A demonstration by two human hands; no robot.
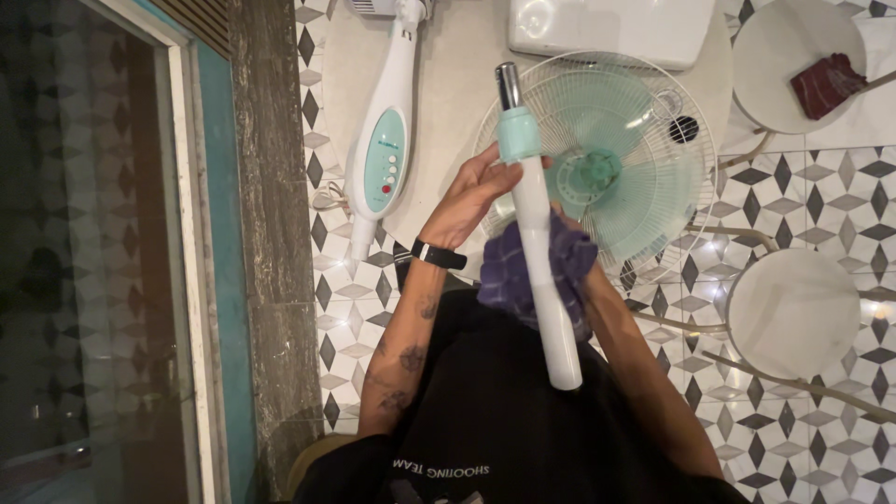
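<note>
Two hands meet on one white pole [541, 271], which runs nearly upright through the view, its mint collar [518, 133] and metal tip [507, 86] at the far end, its plain end near the person's chest. The left hand [471, 196] sits nearer the collar, fingers half curled against the pole's left side. The right hand [569, 271] is hidden under a purple cloth [509, 275] wrapped round the pole's middle; its grip cannot be made out. Beyond lies the fan head [644, 149], face up on the tiled floor [821, 215].
</note>
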